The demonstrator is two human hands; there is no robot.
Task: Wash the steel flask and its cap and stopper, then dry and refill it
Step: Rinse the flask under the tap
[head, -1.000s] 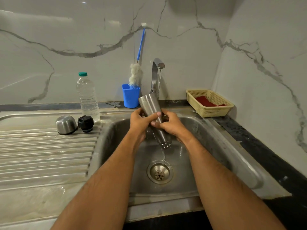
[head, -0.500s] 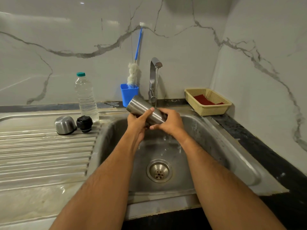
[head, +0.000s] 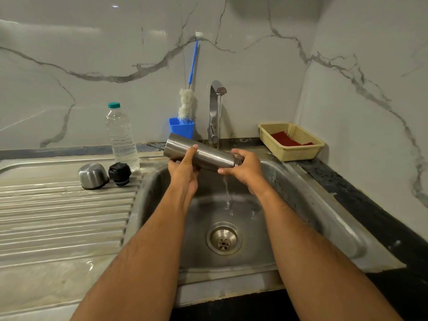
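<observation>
Far left, on the ribbed steel draining board (head: 58, 205): dome-shaped brushed-steel cap (head: 93, 176), mouth down, just beside the black ridged plastic stopper (head: 119, 173). Both apart from the hands; whether washed yet, cannot tell. Behind them a clear ribbed plastic water bottle with green cap (head: 121, 137), upright, full-looking (likely the refill supply).

Centre: cylindrical brushed-steel flask (head: 201, 155) held nearly level over the steel sink basin (head: 162, 193), base up-left, threaded neck down-right. Left hand (head: 184, 172) wrapped under the base end, thumb across the barrel. Right hand (head: 245, 169) curled round the neck, covering the mouth. Thin stream of water falling from beneath the right hand toward the round perforated drain (head: 224, 238).

Step judged: rinsing and emptying the flask. To do well: tip the neck lower so the inside drains fully; firm grip at both ends, since wet polished steel slips; keep over the basin so a drop lands in the sink.

Behind: blue square plastic holder (head: 181, 128) with a blue-handled, white fluffy bottle brush (head: 186, 105) standing in it; curved chrome tap (head: 215, 112), a fine stream apparently running from the spout.

Right: cream woven-plastic basket (head: 298, 151) on the dark counter, red folded cloth (head: 284, 139) inside (probably for drying). Grey-veined marble-look wall behind.
</observation>
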